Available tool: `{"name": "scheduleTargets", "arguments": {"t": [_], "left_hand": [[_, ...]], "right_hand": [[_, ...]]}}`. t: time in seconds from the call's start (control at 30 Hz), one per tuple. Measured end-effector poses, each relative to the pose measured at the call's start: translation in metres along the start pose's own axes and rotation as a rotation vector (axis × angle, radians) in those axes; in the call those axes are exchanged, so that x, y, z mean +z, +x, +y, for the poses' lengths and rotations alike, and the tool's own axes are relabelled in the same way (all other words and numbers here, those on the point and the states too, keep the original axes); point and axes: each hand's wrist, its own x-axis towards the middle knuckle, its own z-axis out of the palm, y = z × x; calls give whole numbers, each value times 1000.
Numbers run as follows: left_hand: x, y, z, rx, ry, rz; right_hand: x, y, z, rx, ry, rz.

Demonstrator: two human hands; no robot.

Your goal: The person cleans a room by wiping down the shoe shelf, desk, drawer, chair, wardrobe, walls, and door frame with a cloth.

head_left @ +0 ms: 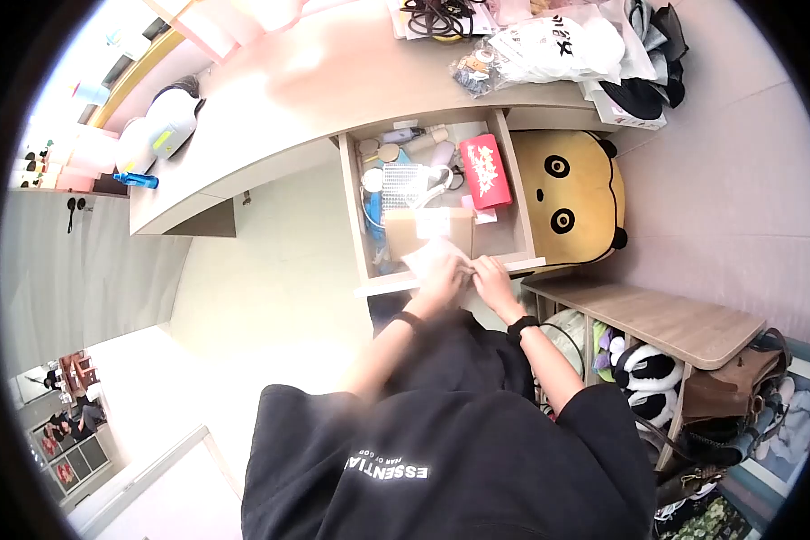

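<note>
Both hands are at the front edge of an open drawer (524, 216). My left hand (443, 281) has its fingers closed on a thin white paper or packet (438, 256). Close beside it, my right hand (495, 279) pinches the right end of the same white piece. Just beyond them a cardboard box (403, 236) sits in the drawer, its front partly covered by the white piece. Behind the box lie a white gridded item (403, 184), a red box (485, 171) and several small bottles and tubes.
The drawer hangs out from a curved desk (306, 99). A yellow bear-faced cushion (580, 198) is right of the drawer. A low wooden shelf (657, 315) with plush toys and a brown bag (729, 382) stands at the right. White plastic bags (558, 49) lie on the desk.
</note>
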Motion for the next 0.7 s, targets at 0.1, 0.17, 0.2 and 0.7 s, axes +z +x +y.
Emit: {"name": "scheduleTargets", "arguments": {"t": [0.1, 0.17, 0.2, 0.7], "left_hand": [[28, 19, 30, 101, 131, -158], [47, 19, 36, 245, 206, -163], [55, 18, 37, 258, 312, -175], [-58, -36, -10, 41, 257, -228]], "right_hand": [[-34, -17, 29, 221, -39, 82], [-59, -21, 29, 358, -9, 104], [-61, -23, 30, 358, -19, 104], [25, 18, -47, -80, -28, -306]]}}
